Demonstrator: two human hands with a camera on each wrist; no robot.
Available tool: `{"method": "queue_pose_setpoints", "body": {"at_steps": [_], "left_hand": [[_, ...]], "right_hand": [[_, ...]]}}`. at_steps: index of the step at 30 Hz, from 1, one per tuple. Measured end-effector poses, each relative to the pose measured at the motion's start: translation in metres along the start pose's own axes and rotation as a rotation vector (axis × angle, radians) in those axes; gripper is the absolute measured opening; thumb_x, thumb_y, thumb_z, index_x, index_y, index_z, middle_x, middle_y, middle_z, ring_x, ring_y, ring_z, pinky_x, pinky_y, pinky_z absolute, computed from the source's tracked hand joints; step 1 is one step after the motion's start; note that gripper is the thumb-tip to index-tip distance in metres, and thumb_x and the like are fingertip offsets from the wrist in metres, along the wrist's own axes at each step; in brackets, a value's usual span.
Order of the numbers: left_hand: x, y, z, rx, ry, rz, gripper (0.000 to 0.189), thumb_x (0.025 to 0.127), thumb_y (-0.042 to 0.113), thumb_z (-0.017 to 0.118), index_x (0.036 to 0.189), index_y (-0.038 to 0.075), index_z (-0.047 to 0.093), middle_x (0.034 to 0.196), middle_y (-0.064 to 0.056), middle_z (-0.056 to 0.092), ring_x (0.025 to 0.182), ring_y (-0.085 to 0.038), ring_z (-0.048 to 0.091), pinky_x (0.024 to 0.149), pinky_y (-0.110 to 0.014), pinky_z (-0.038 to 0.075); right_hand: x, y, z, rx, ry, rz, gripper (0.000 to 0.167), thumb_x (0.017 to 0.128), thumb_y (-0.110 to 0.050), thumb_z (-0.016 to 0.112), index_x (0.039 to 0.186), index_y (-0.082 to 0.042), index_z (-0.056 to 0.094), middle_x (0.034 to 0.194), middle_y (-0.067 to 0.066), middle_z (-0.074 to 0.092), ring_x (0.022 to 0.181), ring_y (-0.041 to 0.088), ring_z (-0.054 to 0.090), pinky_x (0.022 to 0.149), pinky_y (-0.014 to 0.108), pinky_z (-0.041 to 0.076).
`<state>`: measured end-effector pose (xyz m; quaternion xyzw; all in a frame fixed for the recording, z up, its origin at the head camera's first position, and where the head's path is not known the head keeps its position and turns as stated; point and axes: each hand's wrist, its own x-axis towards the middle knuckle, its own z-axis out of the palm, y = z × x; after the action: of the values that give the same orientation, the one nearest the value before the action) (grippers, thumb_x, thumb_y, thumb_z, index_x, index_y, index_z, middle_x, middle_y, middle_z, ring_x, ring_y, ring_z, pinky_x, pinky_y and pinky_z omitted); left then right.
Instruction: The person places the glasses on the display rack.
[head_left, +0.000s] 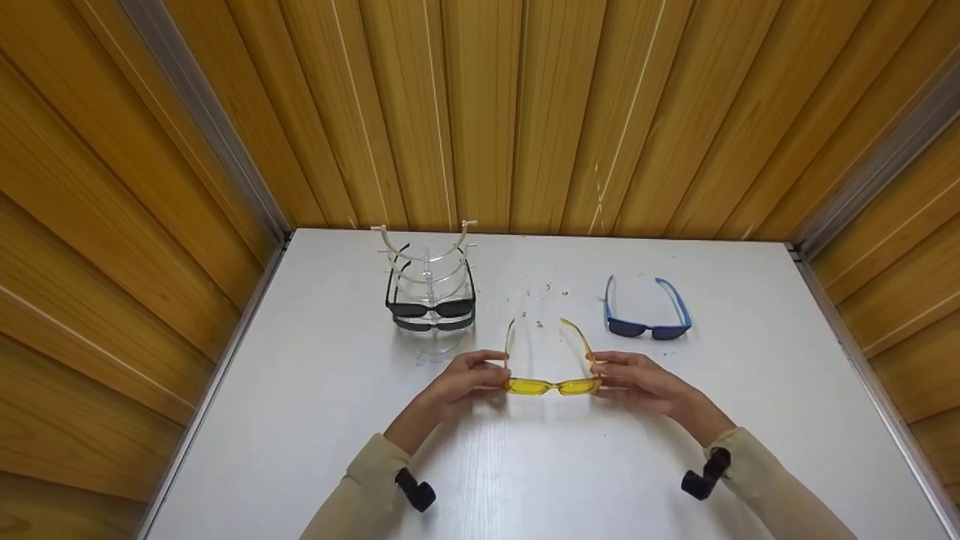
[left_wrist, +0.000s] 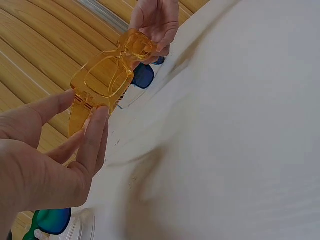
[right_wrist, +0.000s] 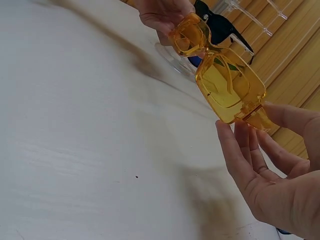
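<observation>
A pair of yellow see-through glasses (head_left: 529,387) is held between both hands, its temples unfolded and pointing away from me. My left hand (head_left: 471,379) pinches the frame at its left hinge corner between thumb and fingers. At the opposite corner my right hand (head_left: 637,381) grips it the same way. In the left wrist view the orange-yellow frame (left_wrist: 108,75) shows above the table, the thumb and fingertips at its hinge. The right wrist view has the glasses' lens (right_wrist: 220,92) close up, with fingertips along the lower corner.
Left of the hands stands a clear tiered display stand (head_left: 427,277) carrying black sunglasses (head_left: 431,308) and another dark pair below. Blue sunglasses (head_left: 649,328) lie unfolded at the right on the white table (head_left: 750,375). Wood-look panels (head_left: 480,112) close off the back and sides.
</observation>
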<state>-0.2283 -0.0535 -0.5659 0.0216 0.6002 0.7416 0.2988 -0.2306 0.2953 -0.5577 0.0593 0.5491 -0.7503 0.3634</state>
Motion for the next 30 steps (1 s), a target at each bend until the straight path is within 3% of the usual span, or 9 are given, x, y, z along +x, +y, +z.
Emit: {"method": "queue_pose_setpoints", "body": {"at_steps": [11, 30], "left_hand": [[-0.014, 0.004, 0.002, -0.031, 0.005, -0.003, 0.06, 0.094, 0.005, 0.069, 0.147, -0.01, 0.044, 0.1, 0.0, 0.072, 0.089, -0.013, 0.073, 0.091, -0.035, 0.063], [-0.04, 0.032, 0.001, 0.018, 0.076, 0.094, 0.055, 0.093, 0.006, 0.071, 0.143, -0.005, 0.051, 0.098, 0.002, 0.07, 0.089, -0.014, 0.073, 0.087, -0.038, 0.064]], "right_hand": [[-0.006, -0.001, 0.011, -0.01, -0.004, -0.027, 0.037, 0.103, -0.01, 0.06, 0.139, -0.004, 0.058, 0.115, 0.005, 0.073, 0.107, 0.017, 0.071, 0.099, 0.037, 0.06], [-0.019, -0.011, 0.041, 0.02, -0.019, -0.131, 0.03, 0.103, -0.007, 0.058, 0.132, -0.01, 0.063, 0.111, 0.002, 0.072, 0.107, 0.016, 0.07, 0.098, 0.034, 0.06]]}}
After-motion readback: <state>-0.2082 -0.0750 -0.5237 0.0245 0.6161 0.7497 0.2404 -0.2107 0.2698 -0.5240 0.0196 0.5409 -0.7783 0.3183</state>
